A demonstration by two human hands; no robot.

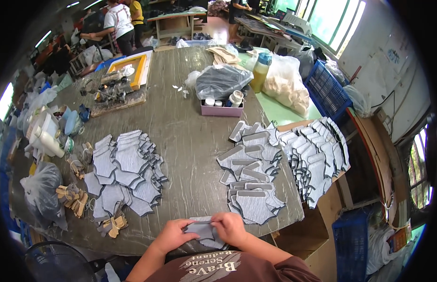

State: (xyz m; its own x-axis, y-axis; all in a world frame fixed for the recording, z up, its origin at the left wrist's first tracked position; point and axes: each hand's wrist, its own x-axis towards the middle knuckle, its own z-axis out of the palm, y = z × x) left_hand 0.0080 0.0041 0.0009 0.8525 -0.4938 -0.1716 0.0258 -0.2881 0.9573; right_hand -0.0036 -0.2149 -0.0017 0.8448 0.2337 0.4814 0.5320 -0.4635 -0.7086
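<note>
Close to my body, at the table's near edge, both hands are on a grey cut fabric piece [203,231]. My left hand [175,233] pinches its left side, thumb on top. On the other side, my right hand [230,229] has its fingers bent over the piece's upper right edge. Part of the piece is hidden under my fingers. To the right lies a column of overlapping grey pieces [256,206] with dark edges, several bearing a narrow strip. Further left, a spread of similar light grey pieces [130,162] is stacked in overlapping layers.
Bundles of tan strips [73,199] and a plastic bag [42,188] line the left edge. A pink box [222,111] of bottles stands ahead, by a yellow-filled bottle [260,73]. More grey pieces [317,157] lie on a board at right. Other people [119,23] stand far left.
</note>
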